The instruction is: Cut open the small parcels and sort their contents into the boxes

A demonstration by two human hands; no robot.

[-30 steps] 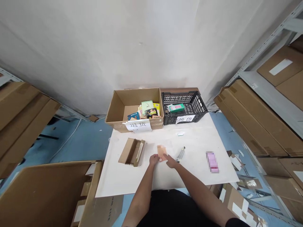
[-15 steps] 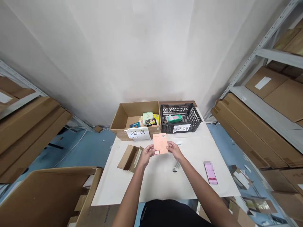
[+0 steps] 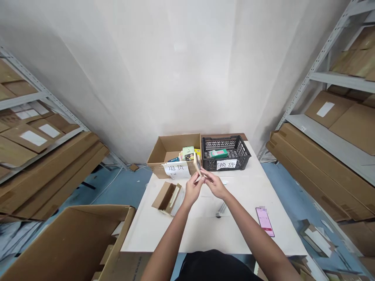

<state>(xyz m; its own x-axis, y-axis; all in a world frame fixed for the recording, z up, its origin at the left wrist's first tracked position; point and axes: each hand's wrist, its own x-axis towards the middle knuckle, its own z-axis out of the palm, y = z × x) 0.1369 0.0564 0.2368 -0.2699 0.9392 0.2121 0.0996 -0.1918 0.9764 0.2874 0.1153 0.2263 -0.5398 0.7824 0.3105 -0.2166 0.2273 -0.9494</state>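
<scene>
A small peach-covered book (image 3: 196,163) is held up above the table, turned nearly edge-on so its pale side shows. My left hand (image 3: 193,189) pinches its lower end. My right hand (image 3: 215,185) closes on the same end from the right, fingers behind it. Just beyond the book stands a cardboard carton (image 3: 156,157) with several small books (image 3: 188,151) inside and a handwritten paper sign (image 3: 177,169) on its front. Beside it, a black plastic crate (image 3: 245,156) contains a green-and-pink box (image 3: 218,153) and bears another sign (image 3: 226,164).
An opened small cardboard box (image 3: 163,195) lies on the white table (image 3: 202,234) at left. A phone (image 3: 265,221) with a pink screen lies at right, and a clear-looking item (image 3: 220,210) near my right forearm. A large carton (image 3: 73,234) stands lower left; shelves flank both sides.
The book has turned from its flat face with a barcode to nearly edge-on. My hands have come together at its lower end. The view has shifted slightly.
</scene>
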